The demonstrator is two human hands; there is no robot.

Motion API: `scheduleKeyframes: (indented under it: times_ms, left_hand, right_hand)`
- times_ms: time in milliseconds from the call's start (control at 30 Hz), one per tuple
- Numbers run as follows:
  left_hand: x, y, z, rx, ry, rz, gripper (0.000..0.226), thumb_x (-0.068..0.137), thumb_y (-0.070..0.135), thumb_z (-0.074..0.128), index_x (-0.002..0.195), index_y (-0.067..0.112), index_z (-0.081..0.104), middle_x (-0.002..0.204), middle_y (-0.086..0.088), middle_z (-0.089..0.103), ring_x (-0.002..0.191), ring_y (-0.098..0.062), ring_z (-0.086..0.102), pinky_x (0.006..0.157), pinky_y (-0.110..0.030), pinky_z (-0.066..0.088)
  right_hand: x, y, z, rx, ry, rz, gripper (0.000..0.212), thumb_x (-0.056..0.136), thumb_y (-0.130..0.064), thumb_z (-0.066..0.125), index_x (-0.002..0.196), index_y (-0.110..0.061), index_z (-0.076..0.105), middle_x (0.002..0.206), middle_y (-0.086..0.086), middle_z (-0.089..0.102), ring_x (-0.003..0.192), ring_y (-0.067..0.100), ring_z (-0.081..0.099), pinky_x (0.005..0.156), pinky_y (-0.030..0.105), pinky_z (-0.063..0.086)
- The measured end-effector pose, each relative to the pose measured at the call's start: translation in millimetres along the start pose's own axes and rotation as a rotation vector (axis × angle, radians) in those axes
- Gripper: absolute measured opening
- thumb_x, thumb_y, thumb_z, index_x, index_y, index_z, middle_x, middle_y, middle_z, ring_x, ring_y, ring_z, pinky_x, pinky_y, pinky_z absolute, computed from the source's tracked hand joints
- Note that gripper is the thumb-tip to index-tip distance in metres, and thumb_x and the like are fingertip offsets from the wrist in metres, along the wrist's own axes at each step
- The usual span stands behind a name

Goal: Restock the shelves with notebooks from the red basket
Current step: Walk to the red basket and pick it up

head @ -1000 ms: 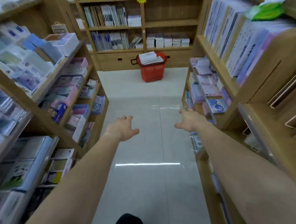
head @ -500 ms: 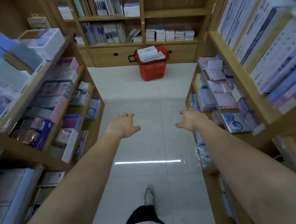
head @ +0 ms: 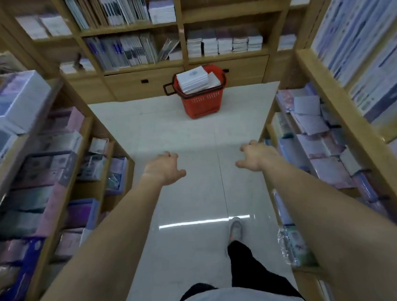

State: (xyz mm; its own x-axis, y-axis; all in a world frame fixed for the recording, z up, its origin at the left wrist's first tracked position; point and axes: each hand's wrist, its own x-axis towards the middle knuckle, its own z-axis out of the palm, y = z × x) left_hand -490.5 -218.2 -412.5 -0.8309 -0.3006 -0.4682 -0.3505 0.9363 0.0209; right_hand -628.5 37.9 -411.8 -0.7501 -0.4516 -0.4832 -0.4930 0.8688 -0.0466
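Observation:
A red basket (head: 204, 105) stands on the floor at the far end of the aisle, against the back wall of shelves. White notebooks (head: 192, 78) are piled in it, rising above its rim. My left hand (head: 165, 167) and my right hand (head: 255, 155) are stretched out in front of me over the floor, fingers spread and curled down, holding nothing. Both hands are well short of the basket. Behind the basket, the back shelves (head: 224, 55) hold stacks and upright rows of notebooks.
Wooden shelves full of stationery line the aisle on the left (head: 63, 171) and right (head: 343, 124). Pale tiled floor (head: 195, 196) runs between them to the basket. My right leg and shoe (head: 236, 229) are stepping forward. Drawers (head: 143, 83) sit under the back shelves.
The view has moved forward down the aisle, so the basket and back shelves are nearer and larger. My foot has stepped ahead. Both hands stay open and outstretched.

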Motion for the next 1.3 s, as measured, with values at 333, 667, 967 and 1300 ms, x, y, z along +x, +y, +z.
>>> scheduleKeyframes:
  times_ms: [333,667,967,1300]
  left_hand:
    - [196,28,-95,-0.052,-0.028,-0.071,0.07,0.092,0.058,0.051,0.149,0.018,0.039,0.144,-0.011,0.046,0.129,-0.032,0.048,0.101,-0.048,0.045]
    - [419,0,-184,-0.106,-0.049,-0.133,0.07,0.093,0.056,0.051,0.15,0.017,0.038,0.147,-0.008,0.043,0.132,-0.03,0.046,0.099,-0.046,0.045]
    - [630,-46,-285,-0.113,-0.066,-0.082,0.073,0.093,0.057,0.051,0.152,0.019,0.034,0.151,-0.008,0.041,0.134,-0.029,0.045,0.103,-0.047,0.045]
    - [793,-68,-355,-0.205,-0.086,-0.154,0.067,0.093,0.058,0.054,0.146,0.019,0.042,0.144,-0.006,0.049,0.131,-0.027,0.05,0.101,-0.045,0.046]
  right_hand:
    - [208,67,-109,0.011,-0.068,-0.024,0.069,0.089,-0.059,0.055,0.145,-0.02,0.045,0.142,0.011,0.047,0.124,0.033,0.05,0.096,0.045,0.046]
    - [428,78,-203,0.019,-0.107,-0.039,0.07,0.089,-0.058,0.057,0.148,-0.022,0.043,0.144,0.008,0.045,0.126,0.032,0.049,0.099,0.045,0.046]
    - [627,71,-316,0.018,-0.126,0.003,0.064,0.091,-0.056,0.057,0.144,-0.02,0.048,0.141,0.009,0.048,0.124,0.031,0.051,0.098,0.043,0.047]
    - [833,61,-402,-0.014,-0.157,-0.106,0.063,0.086,-0.06,0.059,0.136,-0.023,0.051,0.128,0.008,0.055,0.115,0.03,0.056,0.095,0.045,0.05]
